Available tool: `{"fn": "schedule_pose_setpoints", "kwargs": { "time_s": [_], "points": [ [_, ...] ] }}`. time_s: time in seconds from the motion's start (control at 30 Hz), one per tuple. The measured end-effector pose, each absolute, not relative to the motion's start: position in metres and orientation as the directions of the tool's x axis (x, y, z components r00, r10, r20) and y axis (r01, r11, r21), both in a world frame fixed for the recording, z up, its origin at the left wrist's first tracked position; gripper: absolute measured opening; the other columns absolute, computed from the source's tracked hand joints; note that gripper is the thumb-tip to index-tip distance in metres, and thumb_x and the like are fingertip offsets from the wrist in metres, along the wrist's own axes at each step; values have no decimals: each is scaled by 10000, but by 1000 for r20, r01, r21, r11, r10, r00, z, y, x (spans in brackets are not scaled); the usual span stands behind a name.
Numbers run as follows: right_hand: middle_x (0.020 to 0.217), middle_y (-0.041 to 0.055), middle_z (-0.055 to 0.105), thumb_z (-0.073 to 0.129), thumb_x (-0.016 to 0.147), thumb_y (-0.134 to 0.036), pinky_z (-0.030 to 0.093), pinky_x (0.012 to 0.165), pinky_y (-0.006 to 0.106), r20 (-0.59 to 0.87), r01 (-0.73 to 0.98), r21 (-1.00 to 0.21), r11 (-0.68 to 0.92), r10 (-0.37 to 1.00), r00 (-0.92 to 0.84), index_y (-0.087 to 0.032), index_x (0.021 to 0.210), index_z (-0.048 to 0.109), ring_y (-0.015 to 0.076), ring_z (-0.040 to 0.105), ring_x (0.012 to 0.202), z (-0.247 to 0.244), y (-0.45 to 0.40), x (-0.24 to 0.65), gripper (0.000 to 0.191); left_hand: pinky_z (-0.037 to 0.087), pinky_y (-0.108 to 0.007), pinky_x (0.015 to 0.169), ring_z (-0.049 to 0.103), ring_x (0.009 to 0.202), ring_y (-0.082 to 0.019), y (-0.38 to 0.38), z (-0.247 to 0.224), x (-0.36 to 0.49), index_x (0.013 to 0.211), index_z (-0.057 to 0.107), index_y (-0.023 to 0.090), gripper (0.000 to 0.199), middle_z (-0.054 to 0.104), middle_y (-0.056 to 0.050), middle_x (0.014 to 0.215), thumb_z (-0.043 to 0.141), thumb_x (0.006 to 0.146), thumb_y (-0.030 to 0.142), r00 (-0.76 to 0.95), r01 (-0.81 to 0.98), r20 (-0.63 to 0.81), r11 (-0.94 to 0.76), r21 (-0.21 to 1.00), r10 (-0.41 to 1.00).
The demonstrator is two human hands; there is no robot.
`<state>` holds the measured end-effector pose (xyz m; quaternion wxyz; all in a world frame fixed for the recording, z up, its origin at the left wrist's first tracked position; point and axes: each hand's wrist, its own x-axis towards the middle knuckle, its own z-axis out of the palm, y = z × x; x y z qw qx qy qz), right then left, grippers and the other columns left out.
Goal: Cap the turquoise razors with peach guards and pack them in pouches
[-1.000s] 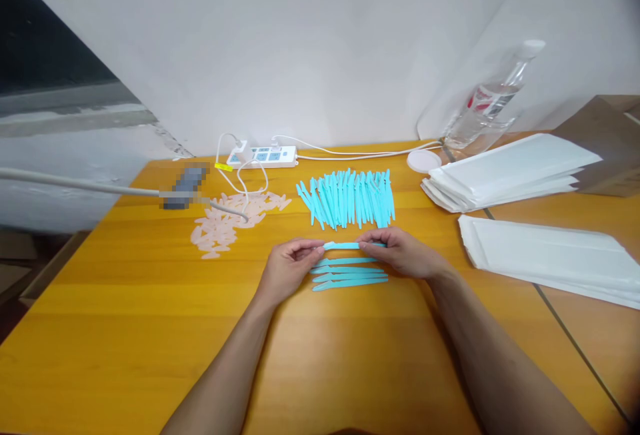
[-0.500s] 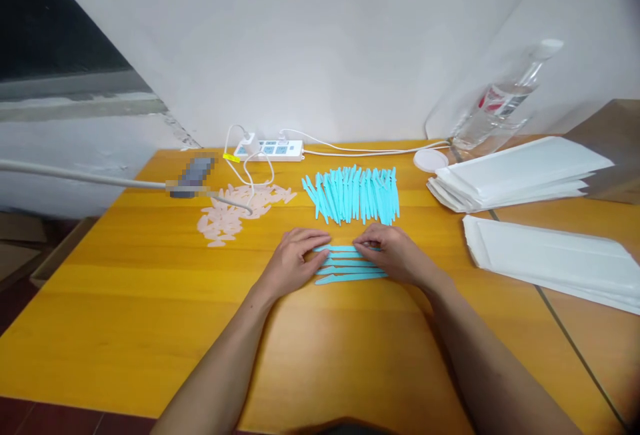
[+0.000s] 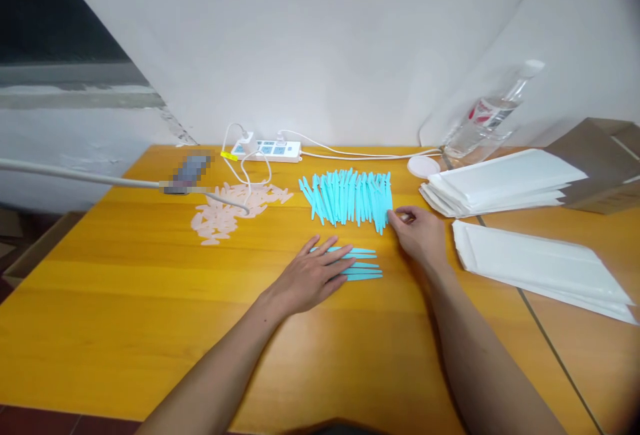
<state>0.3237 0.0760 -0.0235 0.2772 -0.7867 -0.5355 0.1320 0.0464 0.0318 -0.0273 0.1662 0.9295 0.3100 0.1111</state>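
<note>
My left hand (image 3: 313, 275) lies flat with its fingers spread over a row of several turquoise knife-shaped plastic sticks (image 3: 364, 275), whose right ends show beyond my fingers. The left ends are mostly covered. My right hand (image 3: 420, 231) is at the right side of a larger group of the same sticks (image 3: 345, 198), its thumb and bent index finger pinching the near end of the outermost one. Left of that group is a spread of small pale pink pointed pieces (image 3: 215, 221).
Behind the sticks lies a white power strip (image 3: 280, 151) with plugs and cables. A phone (image 3: 189, 173) is at the left under a pale cable. To the right are white padded envelopes (image 3: 510, 181), a round white lid (image 3: 423, 167), a clear bottle (image 3: 483, 115) and a cardboard box (image 3: 600, 168).
My right hand has left the small row and moved up and right to the larger group. My left hand has spread flat across the row. The view has shifted slightly.
</note>
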Motion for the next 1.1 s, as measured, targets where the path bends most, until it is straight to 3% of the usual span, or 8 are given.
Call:
{"fn": "schedule_pose_setpoints", "kwargs": {
  "time_s": [0.17,0.33,0.83,0.97,1.1],
  "points": [
    [906,104,765,607,847,-545,467,790,346,34,784,-541,-305,923,383,-169,1028,764,273,692,871,-19,86,309,446,204,-529,1236,321,1501,-257,31,-28,47,1450,503,315,409,448,21,1569,372,1068,381,784,549,99,-759,350,613],
    [930,123,774,616,829,-476,453,776,341,-38,790,-520,-326,932,360,-180,920,774,289,695,903,-18,98,308,347,204,-523,1243,333,1496,-243,29,-28,48,1445,509,319,406,453,32,1565,360,1071,369,789,544,104,-767,341,605],
    [515,17,657,638,731,-396,408,535,251,-170,643,-691,-332,938,302,-195,661,705,161,593,510,-19,110,323,223,217,-496,1254,369,1480,-234,4,-16,43,1451,514,297,425,479,-18,1551,439,1043,389,758,534,143,-732,423,636],
    [603,41,686,624,769,-455,448,526,271,-137,537,-797,-276,949,283,-164,772,692,169,606,534,-9,103,329,299,345,-433,1204,480,1402,-232,30,-11,16,1393,586,285,398,527,-49,1512,489,1018,378,573,636,223,-600,485,789],
    [770,61,725,653,791,-502,537,671,307,-114,319,-932,-171,975,191,-180,881,622,180,676,684,4,85,324,335,496,-381,1032,631,1168,-238,83,-18,-13,1247,692,239,328,662,-84,1276,495,999,323,299,792,317,-419,444,900]
  ]
}}
